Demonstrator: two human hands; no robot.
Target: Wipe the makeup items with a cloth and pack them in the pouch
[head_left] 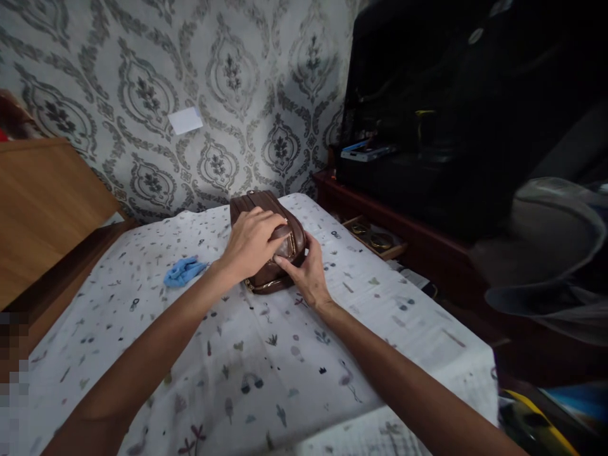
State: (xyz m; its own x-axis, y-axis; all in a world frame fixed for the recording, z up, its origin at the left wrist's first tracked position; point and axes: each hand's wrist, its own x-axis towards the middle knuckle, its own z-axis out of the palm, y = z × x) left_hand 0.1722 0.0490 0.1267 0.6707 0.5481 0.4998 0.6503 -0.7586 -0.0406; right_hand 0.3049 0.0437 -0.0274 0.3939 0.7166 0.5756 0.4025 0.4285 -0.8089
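A brown leather bag (260, 201) with gold zips lies on a white patterned cloth (294, 354). Over its top, my left hand (254, 242) is closed, with bent fingers and the thumb beside a zip pocket; whether the zip pull is pinched is too small to make out. My right hand (310, 271) grips the bag's right side near that zip, thumb in front and fingers around the edge. To the left of the bag, a crumpled blue cloth (184, 271) lies close to my left wrist.
Beyond the cloth-covered surface stands a patterned wall (228, 82). A wooden panel (47, 209) borders the left. Dark red furniture (403, 253) runs along the right, with a small open drawer (395, 251) holding round items and a large black screen (451, 95) above it.
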